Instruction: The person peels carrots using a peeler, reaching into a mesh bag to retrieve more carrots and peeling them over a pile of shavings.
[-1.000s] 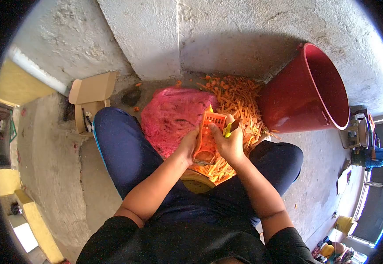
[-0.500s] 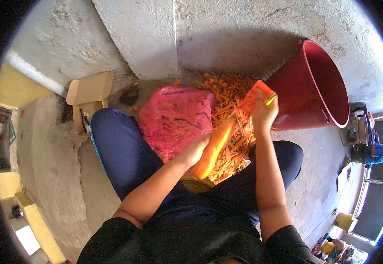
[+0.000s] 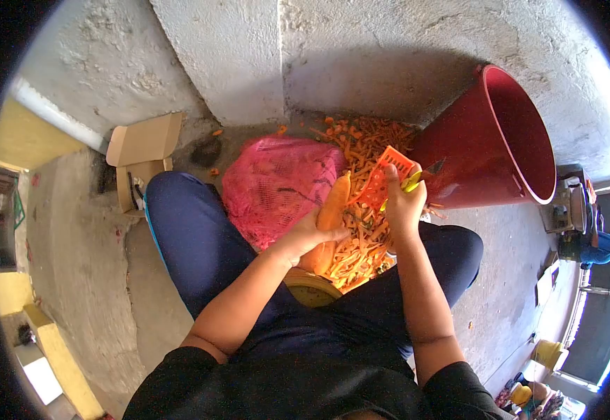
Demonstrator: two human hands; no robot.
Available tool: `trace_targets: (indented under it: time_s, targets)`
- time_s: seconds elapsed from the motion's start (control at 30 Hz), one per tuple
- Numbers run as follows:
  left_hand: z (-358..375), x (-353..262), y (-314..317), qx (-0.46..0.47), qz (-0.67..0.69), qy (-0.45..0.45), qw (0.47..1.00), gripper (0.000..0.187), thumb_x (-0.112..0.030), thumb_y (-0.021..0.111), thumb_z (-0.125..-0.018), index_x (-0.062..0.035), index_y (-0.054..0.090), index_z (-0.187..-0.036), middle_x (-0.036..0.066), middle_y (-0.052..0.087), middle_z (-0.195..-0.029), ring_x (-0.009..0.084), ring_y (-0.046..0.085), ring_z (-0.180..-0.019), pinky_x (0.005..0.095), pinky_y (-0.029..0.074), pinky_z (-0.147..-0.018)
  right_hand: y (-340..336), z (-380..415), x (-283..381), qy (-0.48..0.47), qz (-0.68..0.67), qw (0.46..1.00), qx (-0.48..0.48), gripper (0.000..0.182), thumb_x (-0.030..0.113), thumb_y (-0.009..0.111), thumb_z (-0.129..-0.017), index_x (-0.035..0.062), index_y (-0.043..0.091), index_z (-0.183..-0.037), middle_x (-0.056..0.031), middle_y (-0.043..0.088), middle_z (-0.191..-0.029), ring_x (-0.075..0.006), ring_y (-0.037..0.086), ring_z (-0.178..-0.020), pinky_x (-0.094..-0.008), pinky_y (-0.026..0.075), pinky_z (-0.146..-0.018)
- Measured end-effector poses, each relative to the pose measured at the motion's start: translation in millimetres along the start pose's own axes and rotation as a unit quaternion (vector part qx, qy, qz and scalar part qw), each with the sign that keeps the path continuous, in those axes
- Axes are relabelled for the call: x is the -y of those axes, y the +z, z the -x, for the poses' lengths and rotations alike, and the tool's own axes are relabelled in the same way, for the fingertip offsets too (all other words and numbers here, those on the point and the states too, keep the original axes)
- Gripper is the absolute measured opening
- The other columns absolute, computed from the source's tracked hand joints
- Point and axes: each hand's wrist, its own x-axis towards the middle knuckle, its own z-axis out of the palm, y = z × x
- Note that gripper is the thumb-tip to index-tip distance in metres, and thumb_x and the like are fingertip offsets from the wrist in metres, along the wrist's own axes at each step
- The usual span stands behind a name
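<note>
In the middle of the head view, my left hand (image 3: 310,238) is wrapped round a thick carrot (image 3: 334,210), its narrow end pointing up and away from me. My right hand (image 3: 406,203) grips a flat orange plastic grater (image 3: 383,175) with slots and holes, plus a yellow-green part by the fingers. Carrot and grater are close to each other over a heap of carrot peels (image 3: 364,255). To the left of the carrot sits a pink mesh sack (image 3: 277,185). A yellowish round rim (image 3: 310,288) shows between my legs, below the carrot.
A big dark red bucket (image 3: 469,150) leans over on its side at the right, by the white wall (image 3: 361,42). An opened cardboard box (image 3: 144,143) stands at the left. Far off at the right edge is a person in a blue top (image 3: 602,246).
The carrot has tipped more upright and moved slightly up, with my left fingers now around it. My right hand and the grater have come a little down and left.
</note>
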Motion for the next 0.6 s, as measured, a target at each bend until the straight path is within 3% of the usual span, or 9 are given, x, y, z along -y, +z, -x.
trace_targets:
  time_s: [0.03,0.1,0.2,0.3,0.4,0.5,0.53,0.6]
  targets:
    - [1,-5,0,0.004,0.051,-0.042,0.998,0.052,-0.008,0.065,-0.065,-0.0032,0.044,-0.112,0.004,0.054,-0.099,0.0138,0.051,-0.092,0.0266,0.039,-0.081,-1,3,8,0.048,-0.031,0.998,0.021,0.019,0.020,0.054,-0.083,0.0026,0.049,-0.088,0.0005,0.051,-0.073,-0.0056,0.043,-0.067,-0.0205,0.037,-0.062]
    - [3,-13,-2,0.013,0.152,-0.126,0.980,0.051,-0.009,0.066,-0.064,-0.0041,0.045,-0.110,0.004,0.054,-0.096,0.0133,0.052,-0.089,0.0267,0.040,-0.079,2,2,0,0.024,-0.031,0.999,0.003,0.019,0.020,0.055,-0.082,0.0025,0.049,-0.088,0.0005,0.051,-0.073,-0.0058,0.044,-0.066,-0.0208,0.038,-0.062]
    - [-1,1,-18,0.006,0.095,-0.107,0.990,0.046,-0.013,0.065,-0.066,-0.0053,0.047,-0.107,0.003,0.055,-0.091,0.0136,0.053,-0.083,0.0269,0.042,-0.077,-3,-6,-2,0.016,-0.098,0.995,-0.023,0.016,0.018,0.054,-0.083,0.0029,0.050,-0.088,0.0002,0.053,-0.073,-0.0060,0.046,-0.065,-0.0207,0.039,-0.061]
    - [4,-1,-9,0.011,-0.079,0.018,0.997,0.047,-0.022,0.061,-0.073,-0.0023,0.044,-0.111,0.003,0.053,-0.086,0.0129,0.053,-0.074,0.0261,0.045,-0.065,-7,-12,-14,0.082,-0.157,0.983,-0.045,0.013,0.014,0.054,-0.083,0.0034,0.052,-0.089,-0.0002,0.054,-0.076,-0.0056,0.049,-0.064,-0.0201,0.040,-0.059]
    - [15,-14,9,-0.016,-0.018,0.010,1.000,0.051,-0.041,0.055,-0.076,-0.0033,0.046,-0.109,0.004,0.054,-0.083,0.0131,0.053,-0.070,0.0268,0.046,-0.061,-10,-11,-9,0.100,-0.149,0.983,-0.040,0.013,0.013,0.054,-0.082,0.0027,0.052,-0.089,0.0000,0.054,-0.075,-0.0058,0.049,-0.065,-0.0199,0.040,-0.059]
    - [0,-1,-5,-0.004,0.227,-0.099,0.969,0.046,-0.040,0.044,-0.083,-0.0071,0.042,-0.115,0.005,0.055,-0.097,0.0144,0.054,-0.083,0.0278,0.047,-0.074,-9,-8,-9,0.088,-0.138,0.986,-0.026,0.012,0.012,0.054,-0.082,0.0024,0.051,-0.089,0.0002,0.054,-0.075,-0.0057,0.049,-0.065,-0.0196,0.040,-0.059]
    - [-3,4,-9,0.017,0.236,-0.095,0.967,0.045,-0.039,0.042,-0.084,-0.0069,0.042,-0.116,0.005,0.055,-0.099,0.0146,0.055,-0.084,0.0287,0.047,-0.074,-7,-6,-11,0.095,-0.167,0.981,-0.022,0.020,0.017,0.057,-0.080,0.0021,0.053,-0.093,-0.0033,0.058,-0.082,-0.0098,0.050,-0.071,-0.0239,0.040,-0.066]
    - [-7,6,-10,0.059,0.254,-0.086,0.962,0.043,-0.037,0.037,-0.087,-0.0064,0.041,-0.117,0.006,0.054,-0.103,0.0150,0.055,-0.086,0.0306,0.047,-0.075,-2,2,-7,0.116,-0.169,0.979,0.002,0.019,0.017,0.057,-0.080,0.0024,0.053,-0.092,-0.0035,0.057,-0.081,-0.0099,0.050,-0.071,-0.0239,0.040,-0.066]
